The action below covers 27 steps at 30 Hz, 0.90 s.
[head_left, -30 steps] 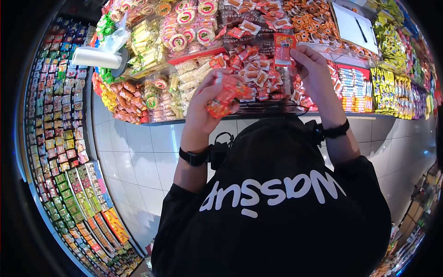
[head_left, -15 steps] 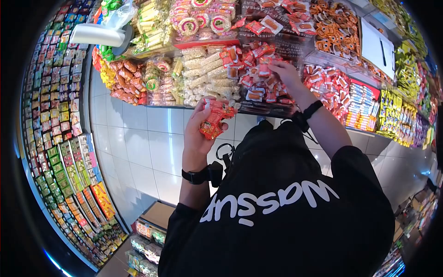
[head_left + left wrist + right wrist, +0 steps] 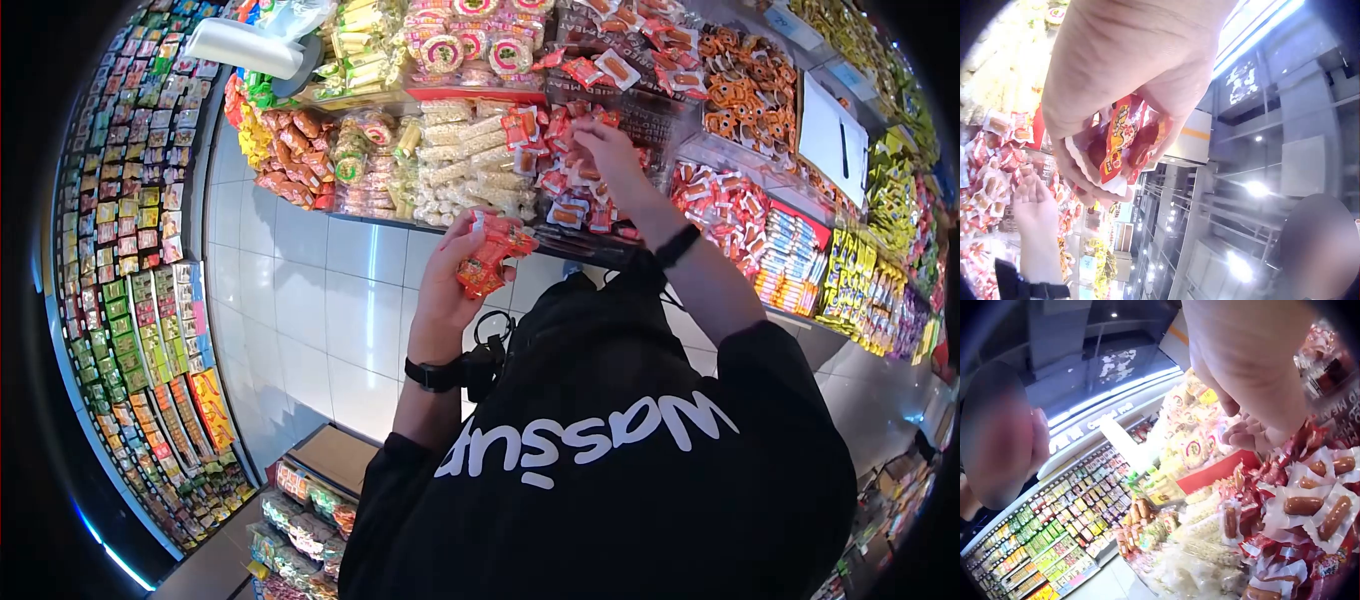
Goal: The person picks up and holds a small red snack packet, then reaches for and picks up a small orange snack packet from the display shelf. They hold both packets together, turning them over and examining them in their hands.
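Note:
In the head view my left hand (image 3: 455,270) grips several red snack packets (image 3: 490,262) in front of the counter edge. The left wrist view shows fingers curled round these red-and-clear packets (image 3: 1125,140), with reddish-brown pieces inside. Reaching over the bin, my right hand (image 3: 608,162) hangs low above a heap of small wrapped sausages (image 3: 570,212). Its fingers (image 3: 1250,434) are loosely bent in the right wrist view, right by the red wrappers, and nothing shows in them. Wrapped sausages (image 3: 1304,506) lie heaped below that hand.
Left of the sausages lie bagged pale puffed sticks (image 3: 470,165). A roll of plastic bags (image 3: 245,48) stands at the far left of the counter. To the right are orange packets (image 3: 745,90) and a white board with a pen (image 3: 832,140). Stocked shelves (image 3: 140,250) line the left.
My right hand has let go of the red packet it held up at the bin and come down over the sausages. The left hand has drawn back from the bin, still holding its packets.

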Tool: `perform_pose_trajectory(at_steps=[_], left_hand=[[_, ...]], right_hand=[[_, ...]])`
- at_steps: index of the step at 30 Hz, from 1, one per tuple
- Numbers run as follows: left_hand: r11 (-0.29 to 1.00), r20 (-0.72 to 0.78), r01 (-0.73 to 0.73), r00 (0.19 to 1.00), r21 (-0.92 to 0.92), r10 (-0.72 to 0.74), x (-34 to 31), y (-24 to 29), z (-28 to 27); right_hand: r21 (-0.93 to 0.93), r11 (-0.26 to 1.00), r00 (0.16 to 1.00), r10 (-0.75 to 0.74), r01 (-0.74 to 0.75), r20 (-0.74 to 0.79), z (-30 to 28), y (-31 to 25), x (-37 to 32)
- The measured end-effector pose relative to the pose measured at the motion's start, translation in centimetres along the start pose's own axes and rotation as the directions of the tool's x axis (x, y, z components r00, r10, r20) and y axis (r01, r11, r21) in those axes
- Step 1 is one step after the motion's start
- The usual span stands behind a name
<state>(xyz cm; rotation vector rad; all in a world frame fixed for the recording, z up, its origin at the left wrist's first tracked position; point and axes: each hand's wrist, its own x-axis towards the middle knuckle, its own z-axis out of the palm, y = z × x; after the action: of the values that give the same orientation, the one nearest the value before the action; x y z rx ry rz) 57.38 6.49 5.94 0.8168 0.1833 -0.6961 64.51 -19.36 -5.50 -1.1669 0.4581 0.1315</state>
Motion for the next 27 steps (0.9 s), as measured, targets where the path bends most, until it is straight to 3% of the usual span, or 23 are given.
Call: perform_pose_trajectory(at_steps=[3,4,6,9,10,13,19,20,23,27], left_hand=[[0.999,0.038,0.031,0.999,0.014,-0.032,0.5,0.0,1.4],[0.999,0.056,0.035,0.998,0.021,-0.036,0.8,-0.1,2.1],[0.999,0.106,0.034,0.994,0.031,-0.037,1.4,-0.4,3.0],[0.999,0.202,0.035,0.979,0.037,-0.042,2.3,-1.0,4.4],[0.998,0.239,0.043,0.97,0.04,-0.051,2.7,-1.2,4.8],[0.994,0.257,0.049,0.964,0.097,-0.072,3.0,-1.7,6.0],[0.977,0.211,0.104,0.967,0.185,-0.142,3.2,-3.1,7.8],[0.972,0.214,0.116,0.964,0.202,-0.159,3.1,-3.3,8.2],[0.972,0.233,0.138,0.955,0.192,-0.182,3.4,-4.2,9.1],[0.969,0.297,0.143,0.934,0.202,-0.2,3.7,-5.9,11.1]], right_hand=[[-0.215,0.963,0.957,-0.099,0.161,0.274,0.9,-4.5,-5.9],[-0.29,0.905,0.908,-0.194,0.312,0.372,1.1,-5.3,-7.5],[-0.38,0.704,0.754,-0.337,0.599,0.565,1.3,-6.6,-9.9],[-0.445,0.454,0.631,-0.466,0.772,0.62,1.5,-8.0,-13.1],[-0.485,0.483,0.681,-0.45,0.729,0.577,1.3,-8.0,-13.8],[-0.481,0.439,0.65,-0.557,0.759,0.517,-0.1,-7.6,-14.4],[-0.357,0.799,0.873,-0.419,0.485,0.249,-2.9,-9.4,-17.2],[-0.302,0.802,0.854,-0.449,0.515,0.262,-3.4,-9.2,-17.1],[-0.124,0.918,0.904,-0.335,0.377,0.267,-5.0,-9.9,-18.6],[-0.283,0.866,0.867,-0.279,0.413,0.412,-8.0,-10.7,-19.7]])
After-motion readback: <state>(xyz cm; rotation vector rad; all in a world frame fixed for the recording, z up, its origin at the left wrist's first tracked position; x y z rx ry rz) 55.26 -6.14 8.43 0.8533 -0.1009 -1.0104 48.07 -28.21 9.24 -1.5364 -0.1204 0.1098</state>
